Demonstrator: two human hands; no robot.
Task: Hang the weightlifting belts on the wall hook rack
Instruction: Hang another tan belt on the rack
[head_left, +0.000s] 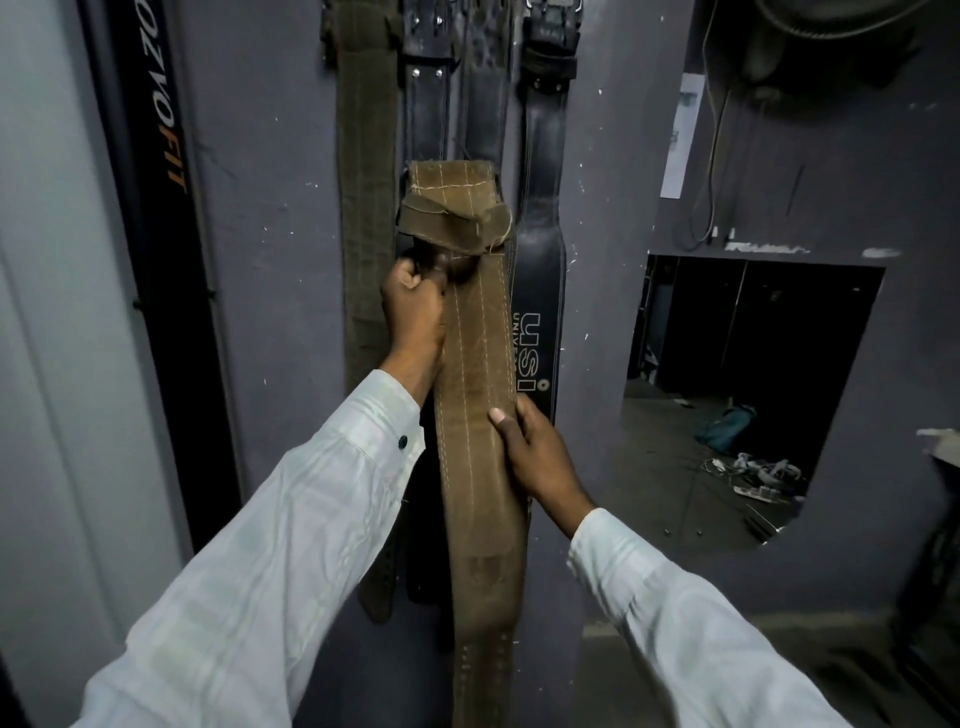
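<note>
In the head view the tan belt stands upright before the wall, its long axis vertical and its folded end on top. The left hand is clenched on its upper left edge, the nearer hand to the hooks above. The right hand grasps the right edge lower down, thumb on the face. Behind hang an olive belt and a black lettered belt. The lift should go straight up.

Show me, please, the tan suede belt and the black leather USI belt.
tan suede belt (480, 364): head view, middle of strap.
black leather USI belt (540, 275): head view, wide panel above the lettering.
</note>
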